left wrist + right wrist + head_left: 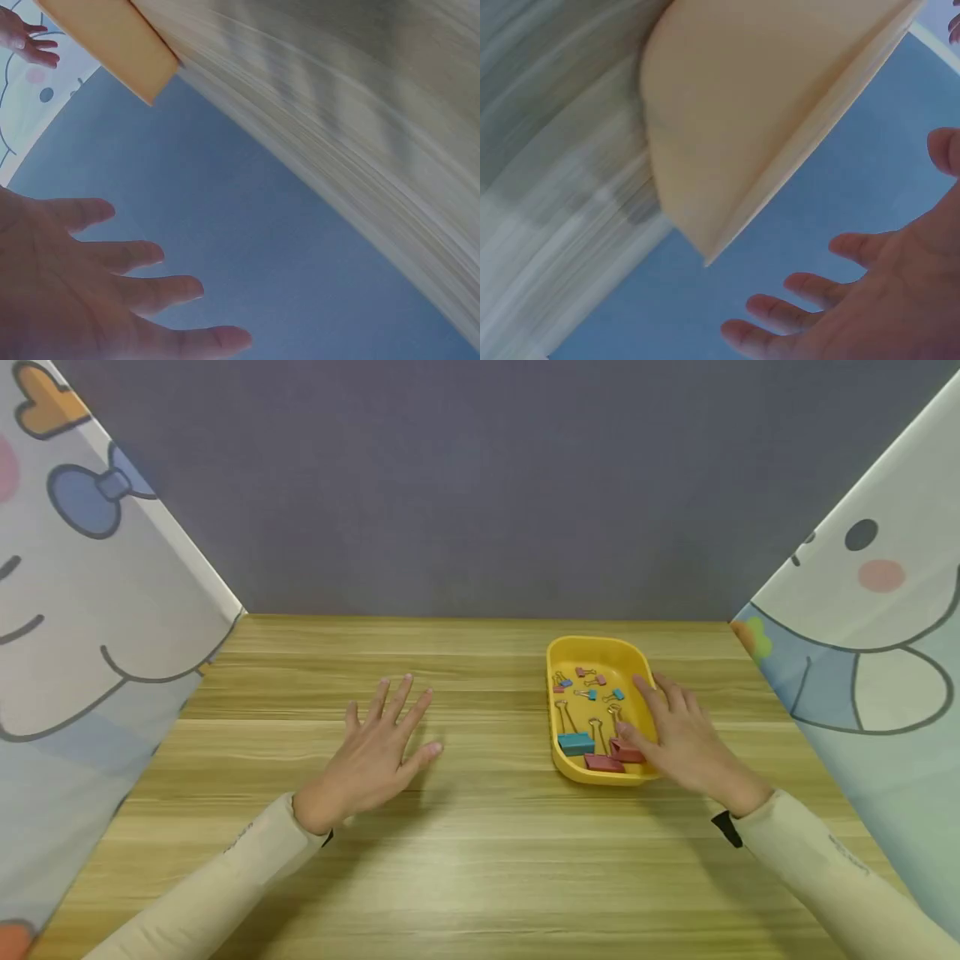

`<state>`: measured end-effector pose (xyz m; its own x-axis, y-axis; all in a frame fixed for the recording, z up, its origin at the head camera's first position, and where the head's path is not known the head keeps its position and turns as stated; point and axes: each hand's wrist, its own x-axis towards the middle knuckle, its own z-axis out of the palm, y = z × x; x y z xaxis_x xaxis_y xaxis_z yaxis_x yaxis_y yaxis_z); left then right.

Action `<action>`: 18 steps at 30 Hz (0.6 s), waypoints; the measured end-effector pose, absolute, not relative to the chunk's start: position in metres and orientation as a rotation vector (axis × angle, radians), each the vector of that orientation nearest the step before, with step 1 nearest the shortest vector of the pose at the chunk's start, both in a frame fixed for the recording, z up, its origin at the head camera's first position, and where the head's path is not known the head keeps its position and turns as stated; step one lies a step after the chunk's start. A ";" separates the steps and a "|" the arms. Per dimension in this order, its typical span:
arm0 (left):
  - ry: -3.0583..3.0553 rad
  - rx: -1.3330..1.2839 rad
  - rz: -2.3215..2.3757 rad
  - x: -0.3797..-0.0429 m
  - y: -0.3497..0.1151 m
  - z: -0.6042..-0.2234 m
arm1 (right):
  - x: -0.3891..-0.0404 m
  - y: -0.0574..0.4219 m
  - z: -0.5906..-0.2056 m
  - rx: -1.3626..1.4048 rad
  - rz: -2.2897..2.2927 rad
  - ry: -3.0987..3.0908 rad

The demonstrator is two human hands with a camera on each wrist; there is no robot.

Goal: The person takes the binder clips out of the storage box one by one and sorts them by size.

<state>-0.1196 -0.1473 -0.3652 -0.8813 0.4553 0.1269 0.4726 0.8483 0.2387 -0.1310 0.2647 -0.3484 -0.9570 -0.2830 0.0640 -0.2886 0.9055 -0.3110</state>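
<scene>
A yellow tray [596,647] stands right of the middle of the table. Inside lie large binder clips, one blue [576,744] and two red, one of them [603,763] near the front wall. Several small binder clips [592,695] in blue and red lie toward its back. My right hand [686,739] hovers at the tray's right rim with fingers spread, thumb over the clips, holding nothing. In the right wrist view that hand [885,300] is apart from the tray's outer wall [727,97]. My left hand [371,756] is held over the table at left, fingers spread, empty.
The wooden table [480,860] ends at a dark grey back panel [480,493]. Cartoon-printed panels stand on the left [135,610] and right [885,635].
</scene>
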 end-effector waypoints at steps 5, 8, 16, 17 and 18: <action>-2.954 -0.759 -0.420 -0.123 -0.145 -0.367 | -0.137 0.277 -0.353 0.452 0.608 -2.997; -2.950 -0.777 -0.429 -0.124 -0.145 -0.369 | -0.140 0.283 -0.355 0.438 0.660 -2.960; -2.888 -0.830 -0.512 -0.128 -0.140 -0.373 | -0.146 0.293 -0.360 0.429 0.650 -2.927; -2.881 -0.832 -0.528 -0.129 -0.139 -0.374 | -0.147 0.294 -0.361 0.428 0.644 -2.925; -2.871 -0.836 -0.540 -0.129 -0.138 -0.375 | -0.147 0.295 -0.362 0.426 0.645 -2.924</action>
<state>-0.1293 -0.1384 -0.3745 -0.8437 0.5003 0.1947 0.5368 0.7859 0.3069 -0.1474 0.2953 -0.3621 -0.9536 -0.2463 0.1729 -0.2962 0.8698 -0.3946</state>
